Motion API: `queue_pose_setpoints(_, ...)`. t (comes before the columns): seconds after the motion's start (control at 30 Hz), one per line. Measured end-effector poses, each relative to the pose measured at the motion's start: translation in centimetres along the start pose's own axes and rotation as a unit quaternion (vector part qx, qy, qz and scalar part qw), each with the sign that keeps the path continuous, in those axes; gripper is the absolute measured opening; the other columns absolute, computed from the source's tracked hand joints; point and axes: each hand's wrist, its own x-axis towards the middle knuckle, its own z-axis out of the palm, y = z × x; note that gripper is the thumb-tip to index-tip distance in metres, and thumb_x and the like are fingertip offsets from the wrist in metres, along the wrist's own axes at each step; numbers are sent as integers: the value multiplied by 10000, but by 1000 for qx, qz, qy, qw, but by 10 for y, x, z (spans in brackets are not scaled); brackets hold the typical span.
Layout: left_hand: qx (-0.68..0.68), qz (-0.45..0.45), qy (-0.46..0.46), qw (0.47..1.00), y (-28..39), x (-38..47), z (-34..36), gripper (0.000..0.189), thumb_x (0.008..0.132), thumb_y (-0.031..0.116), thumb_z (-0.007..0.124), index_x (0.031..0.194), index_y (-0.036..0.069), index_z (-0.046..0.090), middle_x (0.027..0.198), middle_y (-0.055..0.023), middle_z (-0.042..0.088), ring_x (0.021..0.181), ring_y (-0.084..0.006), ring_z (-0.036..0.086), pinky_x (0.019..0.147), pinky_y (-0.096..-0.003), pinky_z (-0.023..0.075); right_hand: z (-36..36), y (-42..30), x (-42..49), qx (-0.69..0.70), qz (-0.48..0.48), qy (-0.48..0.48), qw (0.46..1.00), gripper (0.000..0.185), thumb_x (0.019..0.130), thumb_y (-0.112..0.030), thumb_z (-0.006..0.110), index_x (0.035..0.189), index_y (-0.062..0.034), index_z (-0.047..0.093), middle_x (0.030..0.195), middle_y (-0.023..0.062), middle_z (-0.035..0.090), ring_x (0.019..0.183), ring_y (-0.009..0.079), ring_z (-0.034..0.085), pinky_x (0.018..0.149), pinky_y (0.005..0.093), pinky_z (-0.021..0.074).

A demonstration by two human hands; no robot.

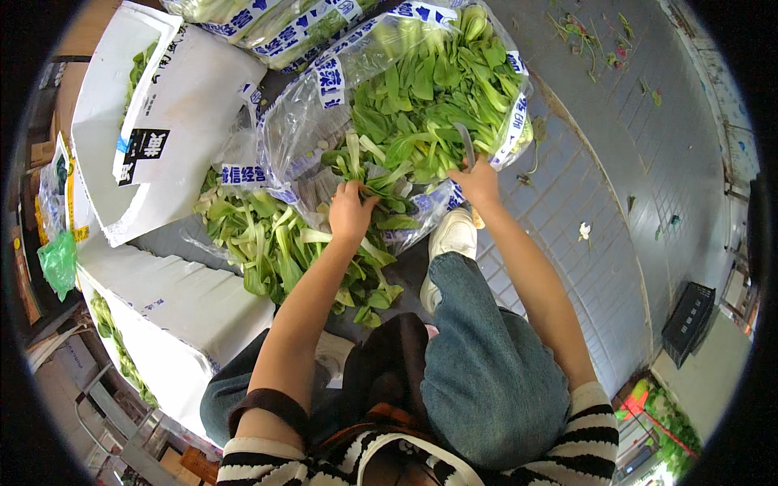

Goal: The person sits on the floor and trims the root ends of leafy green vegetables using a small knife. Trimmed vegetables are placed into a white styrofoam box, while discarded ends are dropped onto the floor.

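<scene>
My left hand [351, 211] is down among leafy greens, thumb and fingers around the leaves of a bok choy [398, 200]; whether it grips them is hidden. In my right hand [480, 184] is a knife, its curved metal blade [465, 141] pointing away from me and its pale handle end [478, 219] showing below the palm. Ahead of both hands lies a large heap of bok choy [425, 85] inside an opened clear plastic bag [304, 115] with blue printing. Beneath my left forearm, a second pile of bok choy [267, 237] spreads on the floor.
White foam boxes [200, 91] [176, 291] stand at my left, with greens inside. More bagged greens [292, 30] lie at the top. My white shoe [453, 234] is close to the bag. Plant scraps [583, 42] dot the grey tiled floor [559, 200]. A black crate [688, 325] sits far right.
</scene>
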Motion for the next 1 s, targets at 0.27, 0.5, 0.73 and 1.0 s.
queue_pose_setpoints(0.27,-162,-119,-1,980,-18,9,-25,336,697,102,727,987,0,591,853,-119,620,742,-221,594,656,-316,471,30,-33,-11,-105,0,-35,994,593,694,-276,716,1095,14,389,813,209,626,786,370,618,688,437,493)
queue_pose_setpoints(0.5,-644,-216,63,731,-64,-18,-107,447,797,-67,388,1220,46,479,964,-76,540,879,-184,535,723,-364,490,24,-34,-1,-4,-58,-56,997,583,641,-252,727,1067,21,437,800,194,622,705,320,621,608,402,494)
queue_pose_setpoints(0.73,-631,-203,-17,749,-37,-31,-99,376,840,97,536,1204,34,468,860,-40,562,714,-119,523,634,-255,450,-21,-26,-12,195,0,-137,971,498,705,-165,703,1111,41,500,678,51,559,422,104,461,390,248,364)
queue_pose_setpoints(1.0,-570,-143,-59,807,24,-37,-94,198,853,81,588,1028,0,542,844,-30,598,715,-99,544,621,-230,429,-52,-37,-71,247,-68,-108,961,466,834,-183,614,1219,22,452,749,46,596,424,69,444,452,234,437)
